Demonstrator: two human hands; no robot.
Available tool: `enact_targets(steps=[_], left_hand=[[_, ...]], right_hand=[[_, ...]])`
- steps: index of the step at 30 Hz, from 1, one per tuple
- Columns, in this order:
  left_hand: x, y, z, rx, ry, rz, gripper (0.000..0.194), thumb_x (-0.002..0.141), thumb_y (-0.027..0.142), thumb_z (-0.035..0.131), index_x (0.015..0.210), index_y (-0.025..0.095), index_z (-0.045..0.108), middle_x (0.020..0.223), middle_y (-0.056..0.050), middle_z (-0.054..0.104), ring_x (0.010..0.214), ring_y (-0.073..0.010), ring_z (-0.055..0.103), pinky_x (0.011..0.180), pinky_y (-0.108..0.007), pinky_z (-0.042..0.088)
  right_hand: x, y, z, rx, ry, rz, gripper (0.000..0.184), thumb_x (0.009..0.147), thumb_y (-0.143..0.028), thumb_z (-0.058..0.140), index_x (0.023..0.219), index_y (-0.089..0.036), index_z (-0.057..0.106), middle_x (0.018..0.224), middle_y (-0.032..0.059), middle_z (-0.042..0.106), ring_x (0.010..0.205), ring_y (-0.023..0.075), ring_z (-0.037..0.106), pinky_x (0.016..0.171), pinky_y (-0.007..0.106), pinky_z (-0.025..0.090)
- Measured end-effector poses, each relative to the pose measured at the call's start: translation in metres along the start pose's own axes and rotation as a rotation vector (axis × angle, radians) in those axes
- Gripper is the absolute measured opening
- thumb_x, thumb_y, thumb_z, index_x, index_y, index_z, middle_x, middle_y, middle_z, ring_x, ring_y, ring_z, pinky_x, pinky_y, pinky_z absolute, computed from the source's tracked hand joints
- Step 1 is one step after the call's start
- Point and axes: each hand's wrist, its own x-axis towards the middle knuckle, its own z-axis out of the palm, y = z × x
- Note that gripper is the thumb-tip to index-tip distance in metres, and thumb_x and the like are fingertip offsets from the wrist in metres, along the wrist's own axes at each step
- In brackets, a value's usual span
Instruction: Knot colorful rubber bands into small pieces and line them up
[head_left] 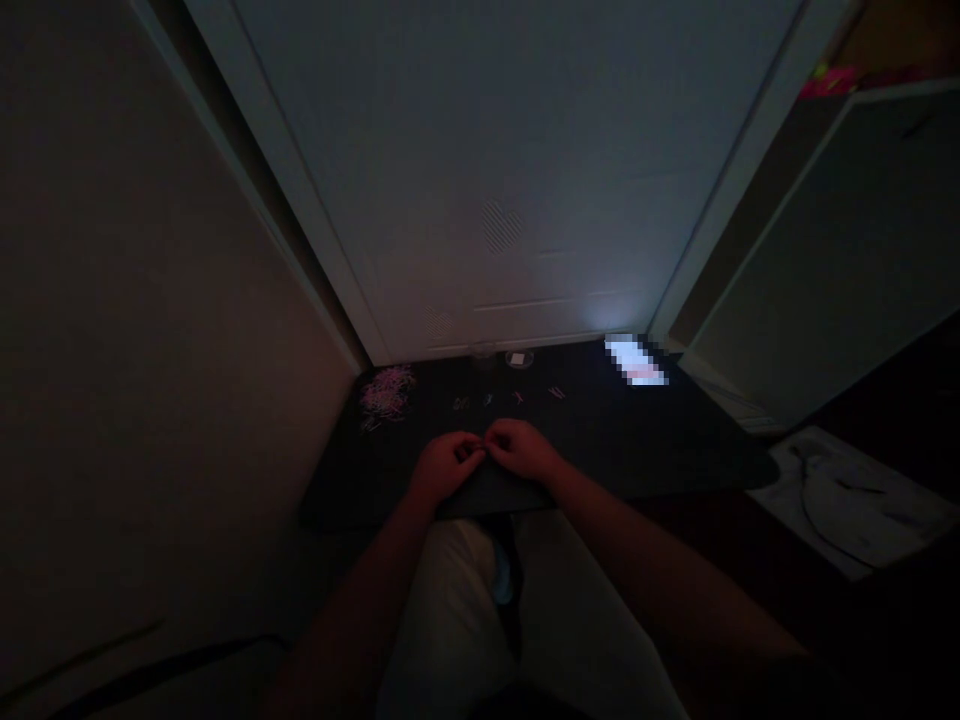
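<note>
Over the near edge of the dark table [600,450], my left hand [450,465] and my right hand [519,450] meet fingertip to fingertip. Both are closed in a pinch. Whatever lies between the fingers is too small and dark to make out. Just beyond the hands sits a row of tiny items: ring-like pieces [460,404], a pale bluish bit [487,399], a pinkish bit [518,397] and some thin pinkish sticks [556,392]. A heap of thin pink and white pieces [386,394] lies at the table's far left.
Along the back edge stand a clear round container [484,357] and a small dish [519,359] with a white square in it. A lit, blurred-out screen [636,361] glows at the back right. A pale panel [510,180] rises behind the table. The room is dim.
</note>
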Motion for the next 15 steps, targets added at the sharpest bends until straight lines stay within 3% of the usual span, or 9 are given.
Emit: enact_targets(steps=[10,15], left_hand=[[0.0033,-0.0017,-0.0002,0.091,-0.002,0.083,0.021,0.080,0.033,0.052,0.088,0.021,0.067,0.086,-0.003,0.064,0.076,-0.0143,0.058,0.069,-0.026,0.044],[0.0027,-0.0025,0.0009,0.087,0.017,0.087,0.022,0.083,0.035,0.049,0.085,0.021,0.066,0.080,-0.002,0.062,0.073,-0.0140,0.057,0.068,-0.027,0.043]], right_hand=[[0.0011,-0.0004,0.0020,-0.052,0.012,0.022,0.009,0.075,-0.018,0.056,0.079,-0.018,0.063,0.074,0.0002,0.060,0.066,0.0105,0.052,0.061,0.022,0.037],[0.0009,-0.0006,0.0029,-0.044,0.033,0.006,0.007,0.073,-0.016,0.057,0.077,-0.018,0.063,0.072,-0.0001,0.059,0.065,0.0104,0.051,0.061,0.022,0.037]])
